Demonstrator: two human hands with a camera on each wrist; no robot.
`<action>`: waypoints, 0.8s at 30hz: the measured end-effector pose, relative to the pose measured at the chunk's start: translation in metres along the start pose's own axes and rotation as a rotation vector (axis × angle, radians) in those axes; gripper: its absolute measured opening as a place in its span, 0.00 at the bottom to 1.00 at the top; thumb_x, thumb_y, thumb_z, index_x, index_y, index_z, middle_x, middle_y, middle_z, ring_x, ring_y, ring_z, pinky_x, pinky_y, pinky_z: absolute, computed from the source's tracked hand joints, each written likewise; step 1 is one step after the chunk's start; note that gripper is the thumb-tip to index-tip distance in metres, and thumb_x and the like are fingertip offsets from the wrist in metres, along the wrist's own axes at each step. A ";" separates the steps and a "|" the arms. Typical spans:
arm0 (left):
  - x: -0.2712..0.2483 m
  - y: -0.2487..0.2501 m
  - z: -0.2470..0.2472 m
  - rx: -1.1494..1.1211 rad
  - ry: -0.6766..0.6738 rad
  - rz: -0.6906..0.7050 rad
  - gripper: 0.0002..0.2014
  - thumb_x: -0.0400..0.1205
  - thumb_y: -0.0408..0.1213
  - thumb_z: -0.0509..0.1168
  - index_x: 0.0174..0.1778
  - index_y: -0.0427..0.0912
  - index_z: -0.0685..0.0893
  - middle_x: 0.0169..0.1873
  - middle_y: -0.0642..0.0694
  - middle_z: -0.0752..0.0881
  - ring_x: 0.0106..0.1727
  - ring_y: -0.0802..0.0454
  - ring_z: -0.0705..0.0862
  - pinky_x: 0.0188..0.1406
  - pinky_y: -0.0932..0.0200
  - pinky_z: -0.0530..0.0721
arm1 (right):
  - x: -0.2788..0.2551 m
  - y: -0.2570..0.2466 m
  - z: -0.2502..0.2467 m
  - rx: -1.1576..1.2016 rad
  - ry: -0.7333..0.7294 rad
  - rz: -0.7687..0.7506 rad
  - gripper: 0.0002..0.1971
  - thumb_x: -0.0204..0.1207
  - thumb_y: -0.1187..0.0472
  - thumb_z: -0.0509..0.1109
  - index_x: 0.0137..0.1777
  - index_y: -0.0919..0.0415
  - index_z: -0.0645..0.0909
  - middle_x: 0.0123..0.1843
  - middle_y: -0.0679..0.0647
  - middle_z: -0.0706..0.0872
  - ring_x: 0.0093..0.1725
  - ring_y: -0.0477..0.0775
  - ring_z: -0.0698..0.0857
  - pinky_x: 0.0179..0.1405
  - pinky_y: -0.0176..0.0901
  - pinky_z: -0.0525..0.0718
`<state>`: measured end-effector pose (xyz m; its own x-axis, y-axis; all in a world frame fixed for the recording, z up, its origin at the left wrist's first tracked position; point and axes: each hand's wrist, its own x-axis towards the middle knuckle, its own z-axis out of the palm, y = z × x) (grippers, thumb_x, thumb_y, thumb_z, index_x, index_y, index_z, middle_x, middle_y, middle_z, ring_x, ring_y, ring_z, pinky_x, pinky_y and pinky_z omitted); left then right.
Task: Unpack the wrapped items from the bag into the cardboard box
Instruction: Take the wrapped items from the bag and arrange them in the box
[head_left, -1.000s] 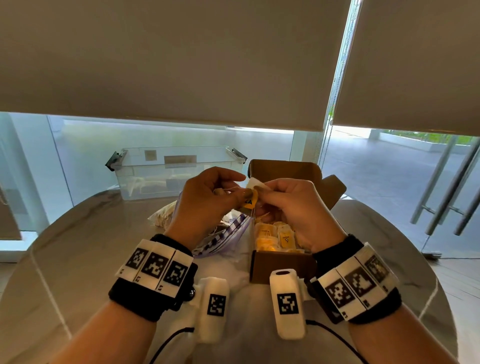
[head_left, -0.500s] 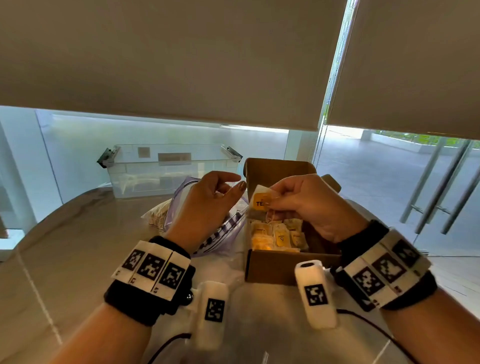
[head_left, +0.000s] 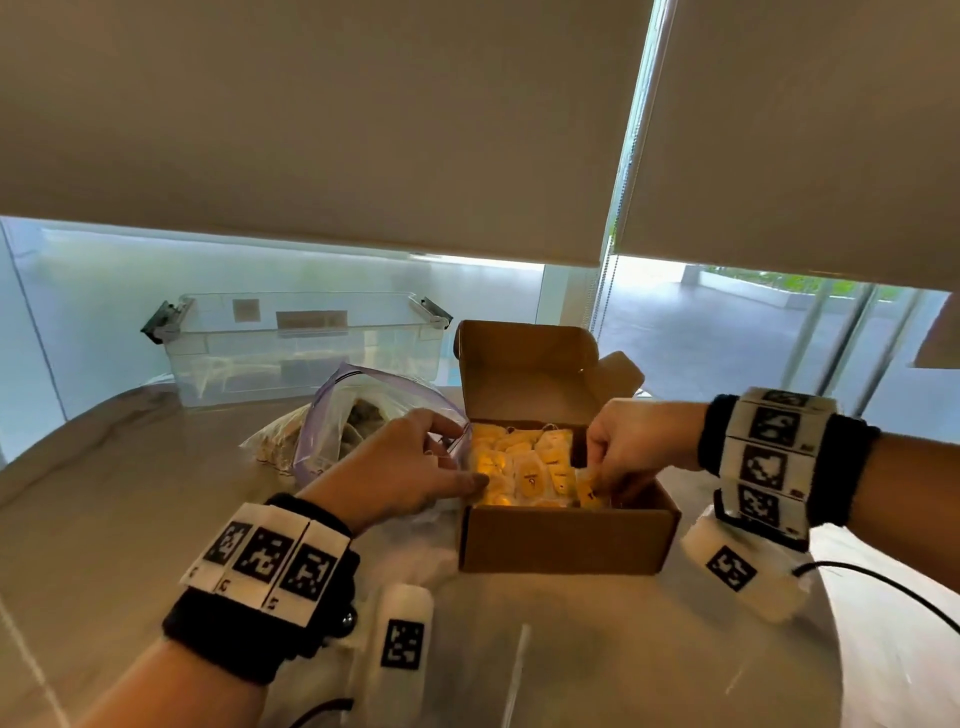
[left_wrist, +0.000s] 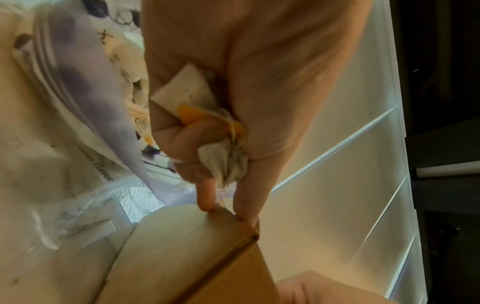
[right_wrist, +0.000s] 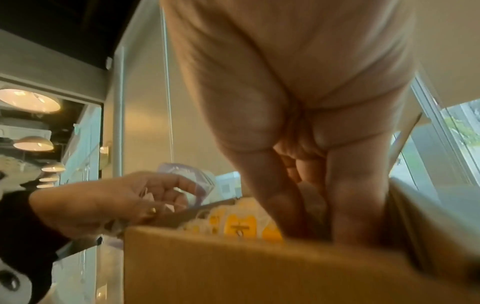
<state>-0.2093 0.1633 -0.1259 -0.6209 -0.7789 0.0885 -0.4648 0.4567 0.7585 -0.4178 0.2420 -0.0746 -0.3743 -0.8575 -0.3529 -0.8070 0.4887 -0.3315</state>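
Cardboard box (head_left: 563, 540) sits open on the pale surface (head_left: 104, 519), its lid flap standing up at 12 o'clock and its floor covered with yellow-and-white wrapped items (head_left: 524, 465). Half a second ago the right hand held a yellow-labelled packet up in the air above the box, with the left hand raised beside it; now both hands have dropped to the box. The right hand (head_left: 631, 447) has gone down into the box's 3 o'clock side, its fingers (right_wrist: 275, 197) reaching straight down among the packets and pinched on a yellow-labelled packet (head_left: 587, 488) low against the box wall. The left hand (head_left: 400, 467) has come to the box's 9 o'clock edge. In the left wrist view its curled fingers (left_wrist: 182, 131) clench a crumpled pale packet (left_wrist: 223, 162) with a string and a yellow tag against the palm, while two fingertips touch the top of the cardboard rim. A clear zip bag (head_left: 358, 415) with a purple seal strip lies just beside the box at 9 to 10 o'clock, behind the left hand, mouth open and more packets inside. A clear plastic bin (head_left: 301, 348) stands farther off at 11 o'clock.
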 end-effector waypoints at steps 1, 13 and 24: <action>0.000 0.000 0.000 0.005 -0.006 0.000 0.30 0.72 0.49 0.74 0.68 0.48 0.73 0.50 0.51 0.83 0.42 0.59 0.83 0.33 0.70 0.79 | 0.003 -0.001 0.004 -0.032 -0.030 0.030 0.02 0.74 0.67 0.73 0.43 0.61 0.83 0.42 0.56 0.85 0.38 0.50 0.84 0.36 0.35 0.84; -0.002 -0.001 -0.001 0.029 -0.013 0.043 0.28 0.72 0.48 0.74 0.68 0.46 0.78 0.43 0.59 0.81 0.40 0.63 0.83 0.32 0.74 0.80 | 0.020 -0.008 0.021 0.200 0.039 0.095 0.08 0.70 0.74 0.74 0.46 0.66 0.83 0.39 0.59 0.84 0.32 0.52 0.85 0.33 0.40 0.87; 0.000 -0.004 -0.001 0.029 0.005 0.046 0.26 0.73 0.46 0.74 0.66 0.48 0.79 0.44 0.57 0.82 0.38 0.62 0.81 0.39 0.69 0.80 | 0.015 -0.009 0.028 0.278 0.039 0.039 0.06 0.71 0.73 0.74 0.45 0.63 0.82 0.37 0.56 0.84 0.29 0.49 0.83 0.25 0.35 0.82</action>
<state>-0.2065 0.1606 -0.1283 -0.6388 -0.7589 0.1267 -0.4539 0.5047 0.7344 -0.4031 0.2292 -0.1008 -0.4244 -0.8398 -0.3385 -0.6370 0.5426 -0.5476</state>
